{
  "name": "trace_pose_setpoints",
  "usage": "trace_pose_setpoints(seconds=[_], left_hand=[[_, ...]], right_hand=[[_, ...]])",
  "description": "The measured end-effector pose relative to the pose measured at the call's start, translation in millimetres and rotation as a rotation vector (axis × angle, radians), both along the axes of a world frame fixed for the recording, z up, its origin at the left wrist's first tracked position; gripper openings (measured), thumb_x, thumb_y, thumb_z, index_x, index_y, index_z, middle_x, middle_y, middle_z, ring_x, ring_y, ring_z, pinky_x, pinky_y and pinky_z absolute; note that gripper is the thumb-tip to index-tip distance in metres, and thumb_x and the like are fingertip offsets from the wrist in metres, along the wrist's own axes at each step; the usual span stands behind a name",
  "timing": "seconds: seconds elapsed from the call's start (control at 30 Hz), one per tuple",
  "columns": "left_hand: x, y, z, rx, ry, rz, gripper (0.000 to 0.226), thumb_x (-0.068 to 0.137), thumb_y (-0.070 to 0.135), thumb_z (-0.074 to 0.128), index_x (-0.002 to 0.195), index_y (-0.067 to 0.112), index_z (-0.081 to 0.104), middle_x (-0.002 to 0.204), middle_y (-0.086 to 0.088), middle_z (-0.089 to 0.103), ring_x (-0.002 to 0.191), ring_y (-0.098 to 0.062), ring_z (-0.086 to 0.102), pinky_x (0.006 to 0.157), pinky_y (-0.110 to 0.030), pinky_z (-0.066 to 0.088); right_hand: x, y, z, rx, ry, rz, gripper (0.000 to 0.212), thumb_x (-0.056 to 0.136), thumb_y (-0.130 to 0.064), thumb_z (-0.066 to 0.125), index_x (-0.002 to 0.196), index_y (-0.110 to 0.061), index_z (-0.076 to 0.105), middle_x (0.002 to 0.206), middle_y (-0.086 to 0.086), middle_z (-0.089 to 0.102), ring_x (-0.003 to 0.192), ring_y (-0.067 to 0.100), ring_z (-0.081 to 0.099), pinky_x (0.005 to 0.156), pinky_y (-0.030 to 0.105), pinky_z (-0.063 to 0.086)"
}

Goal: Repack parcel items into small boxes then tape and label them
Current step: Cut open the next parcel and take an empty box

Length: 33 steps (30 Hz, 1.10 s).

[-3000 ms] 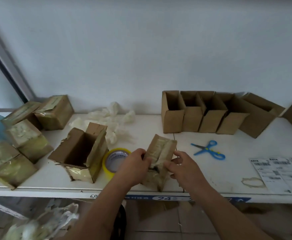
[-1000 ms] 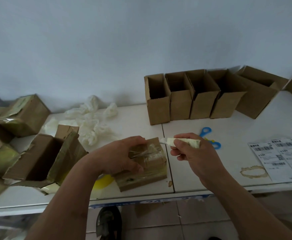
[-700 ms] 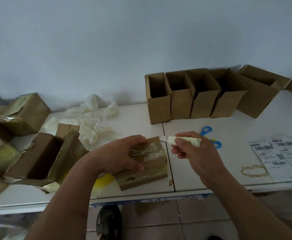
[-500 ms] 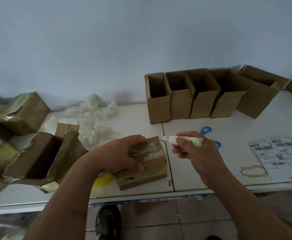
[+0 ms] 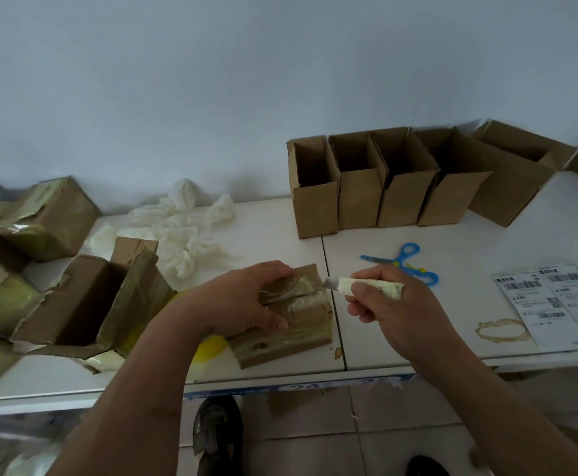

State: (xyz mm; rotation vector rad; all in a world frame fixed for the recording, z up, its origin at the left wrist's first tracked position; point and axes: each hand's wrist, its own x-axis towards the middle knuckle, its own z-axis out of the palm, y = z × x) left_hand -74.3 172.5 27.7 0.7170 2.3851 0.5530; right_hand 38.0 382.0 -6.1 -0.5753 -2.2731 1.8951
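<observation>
White table point(image 5: 366, 352) against a pale wall carries everything. At its front edge, on the seam between two panels, sits the taped parcel point(image 5: 291, 324), long axis running left to right. Left hand point(image 5: 236, 300) grips its top, fingers curled over the far edge, thumb on the near side. Right hand point(image 5: 394, 304) pinches a wrapped cutter point(image 5: 366, 286), blade pointing left, tip at the parcel's upper right corner, in line with the top tape seam. Empty boxes point(image 5: 383, 190) wait along the back edge.
</observation>
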Motion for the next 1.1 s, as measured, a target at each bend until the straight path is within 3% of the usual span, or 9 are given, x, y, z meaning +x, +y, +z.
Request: trace_pose_setpoints(seconds=[0.27, 0.37, 0.47, 0.57, 0.63, 0.7, 0.83, 0.93, 1.1], left_hand=[[0, 1, 0, -0.023, 0.015, 0.002, 0.084, 0.08, 0.04, 0.077, 0.149, 0.039, 0.03, 0.148, 0.024, 0.032, 0.122, -0.006, 0.042, 0.103, -0.027, 0.038], [3, 7, -1, -0.131, 0.159, 0.033, 0.088, 0.078, 0.059, 0.07, 0.15, 0.038, 0.025, 0.15, 0.018, 0.028, 0.121, -0.011, 0.045, 0.101, -0.035, 0.043], [11, 17, -6, -0.284, 0.38, 0.088, 0.092, 0.074, 0.081, 0.053, 0.149, 0.044, 0.016, 0.151, 0.01, 0.022, 0.122, -0.02, 0.049, 0.089, -0.039, 0.049], [18, 27, -6, -0.249, 0.474, 0.116, 0.08, 0.077, 0.084, 0.043, 0.145, 0.045, 0.026, 0.138, 0.007, 0.026, 0.102, -0.018, 0.054, 0.074, -0.033, 0.045], [14, 25, -5, -0.139, 0.386, 0.067, 0.064, 0.086, 0.071, 0.045, 0.143, 0.043, 0.033, 0.136, 0.009, 0.023, 0.095, -0.013, 0.053, 0.078, -0.032, 0.047], [6, 14, -3, -0.03, 0.209, 0.05, 0.052, 0.097, 0.048, 0.046, 0.146, 0.037, 0.035, 0.138, 0.014, 0.018, 0.103, -0.011, 0.053, 0.09, -0.03, 0.047], [-7, -15, -1, -0.046, 0.015, -0.082, 0.06, 0.093, 0.014, 0.057, 0.145, 0.037, 0.036, 0.142, 0.022, 0.017, 0.112, -0.005, 0.051, 0.093, -0.02, 0.045], [-12, -22, -2, -0.041, -0.029, -0.126, 0.068, 0.087, 0.02, 0.07, 0.132, 0.055, 0.034, 0.14, 0.027, 0.021, 0.112, 0.0, 0.049, 0.094, -0.021, 0.046], [-10, -22, 2, -0.106, -0.026, -0.051, 0.078, 0.081, 0.044, 0.074, 0.146, 0.047, 0.031, 0.119, 0.023, 0.053, 0.093, 0.0, 0.059, 0.083, -0.018, 0.043]], right_hand=[[16, 3, 6, -0.033, -0.063, -0.006, 0.009, 0.094, -0.011, 0.058, 0.093, -0.016, 0.066, 0.075, 0.005, 0.073, 0.065, 0.011, 0.068, 0.059, 0.02, 0.053], [13, 6, 8, -0.07, -0.03, -0.092, 0.007, 0.093, -0.013, 0.06, 0.093, -0.017, 0.067, 0.078, 0.006, 0.073, 0.067, 0.014, 0.07, 0.062, 0.024, 0.056], [12, 9, 9, -0.075, -0.016, -0.137, 0.005, 0.093, -0.017, 0.061, 0.094, -0.019, 0.066, 0.08, 0.005, 0.073, 0.07, 0.014, 0.07, 0.066, 0.028, 0.056], [11, 11, 11, -0.062, -0.03, -0.146, 0.005, 0.094, -0.018, 0.061, 0.094, -0.02, 0.065, 0.081, 0.003, 0.073, 0.07, 0.013, 0.07, 0.066, 0.027, 0.056], [10, 11, 10, -0.053, -0.055, -0.138, 0.004, 0.094, -0.019, 0.061, 0.094, -0.021, 0.065, 0.08, 0.003, 0.073, 0.07, 0.014, 0.07, 0.067, 0.029, 0.056], [11, 12, 9, -0.043, -0.092, -0.124, 0.006, 0.094, -0.021, 0.061, 0.094, -0.02, 0.066, 0.08, 0.003, 0.073, 0.071, 0.015, 0.07, 0.07, 0.033, 0.056], [12, 13, 9, -0.027, -0.126, -0.084, 0.008, 0.094, -0.021, 0.061, 0.097, -0.017, 0.067, 0.08, 0.004, 0.073, 0.072, 0.015, 0.071, 0.067, 0.028, 0.054], [10, 13, 12, -0.024, -0.132, -0.074, 0.009, 0.094, -0.021, 0.061, 0.097, -0.016, 0.067, 0.08, 0.004, 0.073, 0.071, 0.014, 0.071, 0.066, 0.027, 0.054], [12, 11, 17, -0.078, -0.12, -0.069, 0.01, 0.094, -0.019, 0.061, 0.098, -0.013, 0.068, 0.079, 0.006, 0.074, 0.068, 0.014, 0.07, 0.063, 0.027, 0.053]])
